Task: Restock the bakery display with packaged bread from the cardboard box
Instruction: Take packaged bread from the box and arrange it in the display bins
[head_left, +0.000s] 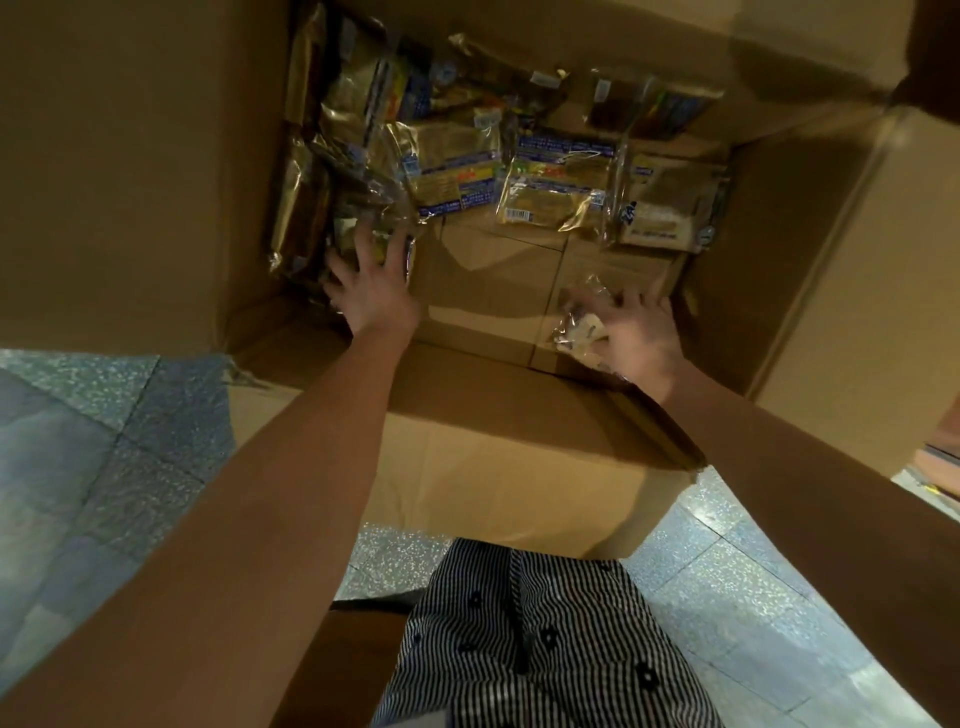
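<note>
Bread packets (561, 192) lie deep in the cardboard box (130, 156), mostly along its far side. Our left hand (371, 283) and right hand (641, 332) rest splayed fingers on a corner packet (363, 236) and a small clear packet (576, 325), gripping nothing. Best we close round the loaf itself, not loose film.

Wide-angle head view in dim, warm light: the inside of the cardboard box (156, 156) lies in brownish shade, while the speckled floor (753, 597) outside it looks cooler and brighter. Glare glints off the plastic bread packets (452, 161). The right hand (644, 338) is motion-blurred, and straight edges bow toward the frame borders.
</note>
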